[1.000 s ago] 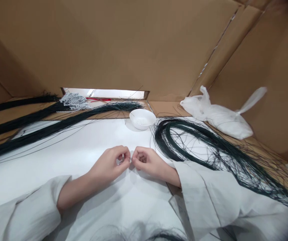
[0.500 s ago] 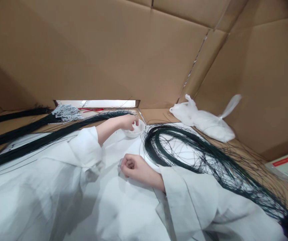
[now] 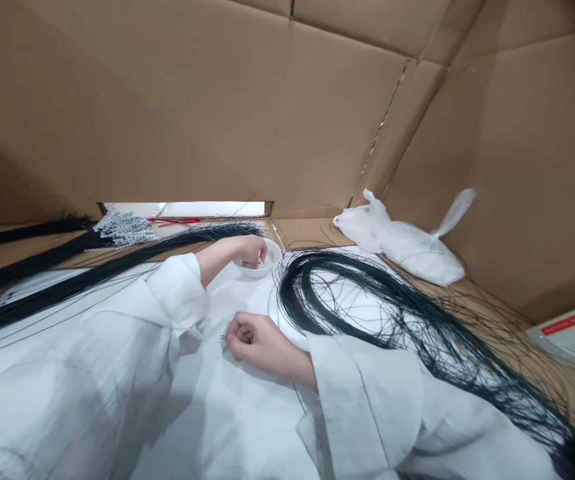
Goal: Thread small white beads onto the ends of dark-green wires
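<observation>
We've got a tall brown cardboard wall [image 3: 177,100] at the back and a white bench [image 3: 217,297] in front of it. On our right, a dark green looped bundle of long thin wires [image 3: 295,293]; on our left, a dark straight bundle of wires [image 3: 67,287] running in towards the bowl. Knotted white plastic bag [image 3: 402,243] sits beyond the loop.

Our left hand [image 3: 252,251]: arm stretched forward and inward, sleeve cuff up the forearm, palm down, fingers dipping into the small round white bowl [image 3: 274,257]. Those fingers are bunched narrow; we cannot tell whether they hold anything, the bowl's contents being too small to make out. Our right hand [image 3: 247,339]: low and nearer to us, forearm coming in from the right, knuckles curled, thumb against the index finger, apart from the bowl.

Smallest: thin dark wire ends [image 3: 222,337] pinched in the right fingers, tips poking out to the left just past the fingertips, above the bench and on our side of the bowl.
</observation>
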Demonstrator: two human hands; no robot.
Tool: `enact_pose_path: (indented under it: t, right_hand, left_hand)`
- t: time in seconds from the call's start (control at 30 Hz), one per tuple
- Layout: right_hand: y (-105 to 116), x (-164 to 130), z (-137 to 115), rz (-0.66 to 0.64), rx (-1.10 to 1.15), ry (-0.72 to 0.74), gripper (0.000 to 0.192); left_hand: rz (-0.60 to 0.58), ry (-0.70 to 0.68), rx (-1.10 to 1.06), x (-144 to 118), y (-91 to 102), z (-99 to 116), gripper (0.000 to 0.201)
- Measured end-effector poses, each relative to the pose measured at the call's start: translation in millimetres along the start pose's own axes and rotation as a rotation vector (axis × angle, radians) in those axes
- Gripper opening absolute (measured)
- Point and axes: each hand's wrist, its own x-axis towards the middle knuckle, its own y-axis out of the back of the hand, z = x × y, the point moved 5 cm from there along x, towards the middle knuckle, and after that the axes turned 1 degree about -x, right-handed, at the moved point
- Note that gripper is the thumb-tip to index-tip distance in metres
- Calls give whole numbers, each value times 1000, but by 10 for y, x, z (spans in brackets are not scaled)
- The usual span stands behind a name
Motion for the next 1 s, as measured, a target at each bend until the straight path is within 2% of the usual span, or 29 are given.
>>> enact_pose_path:
  t: [0.2, 0.43, 0.77, 1.0]
  right_hand:
    - [0, 2, -4, -1, 5, 6, 5]
    - [15, -3, 21, -7, 8, 15, 4]
    - [-9, 13, 12, -7, -9, 41, 4]
    - [2, 1, 22, -14, 27, 36, 4]
  left_hand:
    - [41, -4, -140, -40, 113, -34, 29]
    - [45, -3, -266, -13, 143, -166, 25]
    - [12, 1, -416, -12, 166, -290, 32]
    - [-33, -14, -504, -47, 150, -260, 29]
